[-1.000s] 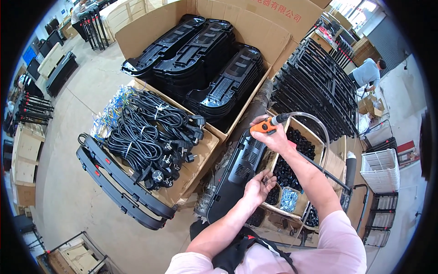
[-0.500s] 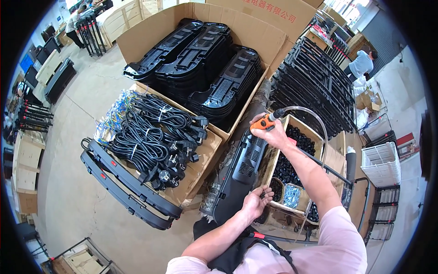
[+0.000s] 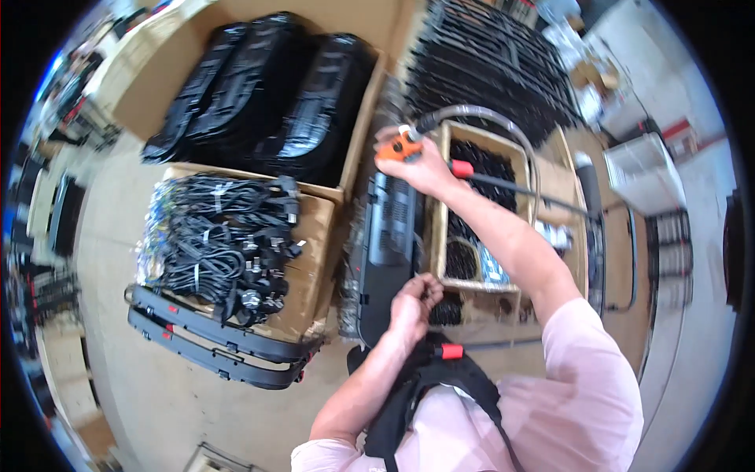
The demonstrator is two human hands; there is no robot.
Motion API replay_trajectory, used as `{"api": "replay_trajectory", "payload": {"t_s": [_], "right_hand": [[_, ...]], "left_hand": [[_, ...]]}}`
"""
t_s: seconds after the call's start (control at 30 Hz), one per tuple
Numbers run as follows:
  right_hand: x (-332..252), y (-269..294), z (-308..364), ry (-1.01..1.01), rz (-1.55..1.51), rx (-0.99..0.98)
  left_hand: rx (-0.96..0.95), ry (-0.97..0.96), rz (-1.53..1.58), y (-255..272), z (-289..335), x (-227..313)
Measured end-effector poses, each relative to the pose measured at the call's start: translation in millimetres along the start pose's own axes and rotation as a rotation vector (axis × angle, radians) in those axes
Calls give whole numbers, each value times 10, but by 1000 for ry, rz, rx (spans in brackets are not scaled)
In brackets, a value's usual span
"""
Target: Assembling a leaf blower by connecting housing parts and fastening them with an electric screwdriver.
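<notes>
My right hand (image 3: 418,167) is wrapped round an orange power screwdriver (image 3: 399,148) with a clear hose at its back. The tool is at the far end of a long black plastic housing (image 3: 385,291) that has a vented raised section; its tip is hidden. My left hand (image 3: 410,311) is at the housing's right edge, near the small-parts box. Its fingers are curled together, and what they hold, if anything, is too blurred to make out.
A wooden box (image 3: 443,236) of small black parts and screws stands at the right. Leftward, a carton (image 3: 318,236) bears bundled black power cords (image 3: 208,259), beside two curved black strips (image 3: 220,346). Behind are stacked black housings (image 3: 252,94) and black metal frames (image 3: 487,63).
My view has swung, so the scene sits further left and higher. My left hand's fingers have drawn closer together, beside the housing. The screwdriver remains in my right hand at the housing's far end.
</notes>
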State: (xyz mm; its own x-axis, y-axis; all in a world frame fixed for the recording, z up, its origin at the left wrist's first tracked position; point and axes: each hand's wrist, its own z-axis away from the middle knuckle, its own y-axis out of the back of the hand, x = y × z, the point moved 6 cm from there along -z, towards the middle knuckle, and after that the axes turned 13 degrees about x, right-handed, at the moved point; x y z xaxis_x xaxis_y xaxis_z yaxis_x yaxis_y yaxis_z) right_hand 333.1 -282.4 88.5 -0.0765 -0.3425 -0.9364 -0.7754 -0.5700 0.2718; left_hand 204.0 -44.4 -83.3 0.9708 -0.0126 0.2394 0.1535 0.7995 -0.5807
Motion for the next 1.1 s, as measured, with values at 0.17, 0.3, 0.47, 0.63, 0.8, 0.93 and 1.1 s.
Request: {"api": "replay_trajectory", "payload": {"t_s": [0.17, 0.3, 0.47, 0.63, 0.8, 0.93, 1.1], "right_hand": [[-405, 683, 265, -2, -60, 31], [-364, 1317, 606, -43, -90, 79], [-192, 2247, 1083, -69, -87, 212], [49, 2948, 1454, -98, -159, 293], [706, 3730, 2093, -224, -197, 520], [1150, 3810, 2367, -332, -226, 580], [1419, 3782, 2596, -480, -277, 529]], "left_hand": [[14, 39, -295, -40, 92, -126], [14, 109, -529, 47, -124, -575], [111, 179, -915, 103, -533, -1155], [114, -133, -1495, 318, -794, -1222], [-102, -316, -1693, -923, -424, -978], [-8, -1083, -1765, -1603, -1077, -532], [251, -1029, -2173, -2034, -1828, -586]]}}
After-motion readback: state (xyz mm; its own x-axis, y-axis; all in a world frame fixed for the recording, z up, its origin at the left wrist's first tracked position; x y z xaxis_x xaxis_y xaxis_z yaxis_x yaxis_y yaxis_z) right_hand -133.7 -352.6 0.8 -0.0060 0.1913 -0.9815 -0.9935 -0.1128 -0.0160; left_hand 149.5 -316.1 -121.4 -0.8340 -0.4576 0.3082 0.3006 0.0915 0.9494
